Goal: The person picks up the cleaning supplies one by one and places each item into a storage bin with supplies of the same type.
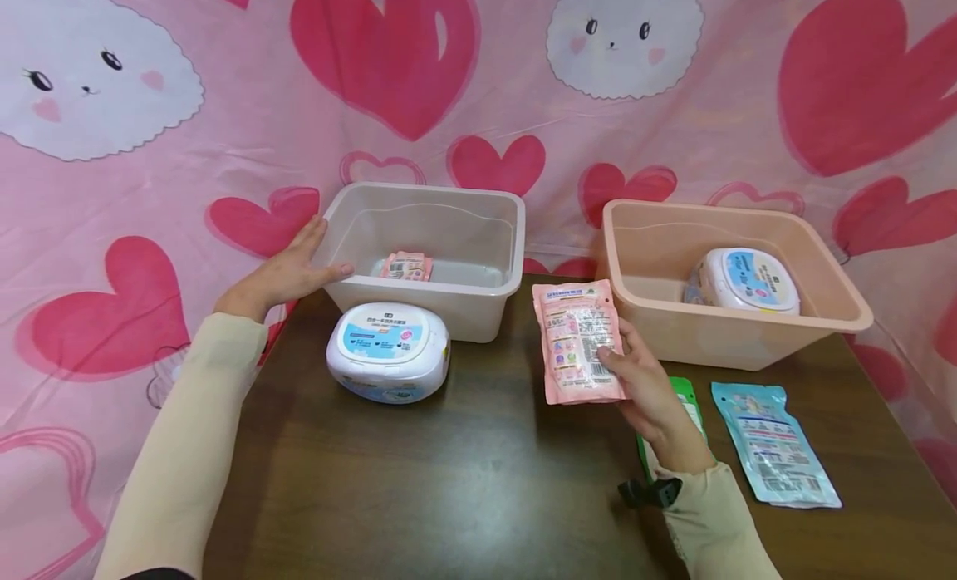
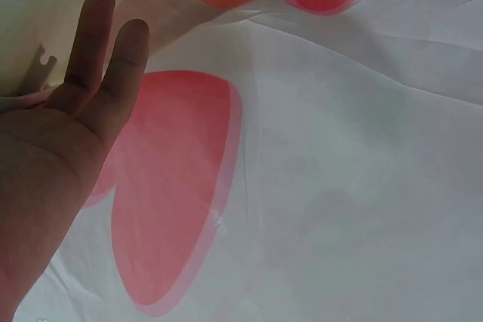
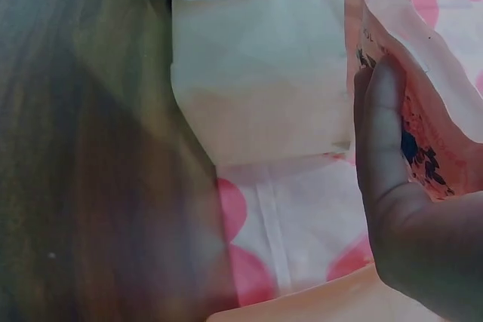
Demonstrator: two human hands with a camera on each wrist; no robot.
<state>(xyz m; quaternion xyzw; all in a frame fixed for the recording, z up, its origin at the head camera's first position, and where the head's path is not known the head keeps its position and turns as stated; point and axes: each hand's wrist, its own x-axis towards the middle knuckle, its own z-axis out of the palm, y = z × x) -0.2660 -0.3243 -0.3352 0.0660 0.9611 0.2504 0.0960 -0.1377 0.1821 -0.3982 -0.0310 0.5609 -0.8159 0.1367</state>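
A pink printed pouch [image 1: 579,341] is pinched by its right edge in my right hand [image 1: 654,389], thumb across the printed face. The right wrist view shows the same pouch [image 3: 426,111] held up above the table. My left hand [image 1: 287,268] rests against the left side of a grey bin [image 1: 426,291], fingers extended along its outer wall and thumb by the front corner. Inside that bin lies another pink pouch [image 1: 407,266]. A white tub with a blue label [image 1: 389,351] stands just in front of it.
On the right, a peach bin [image 1: 740,335] holds a second white tub [image 1: 751,279]. Before it lie a blue pouch [image 1: 781,447] and a green pouch [image 1: 684,397] partly hidden under my right hand. A pink heart-patterned cloth [image 1: 478,90] hangs behind the dark wooden table [image 1: 419,497].
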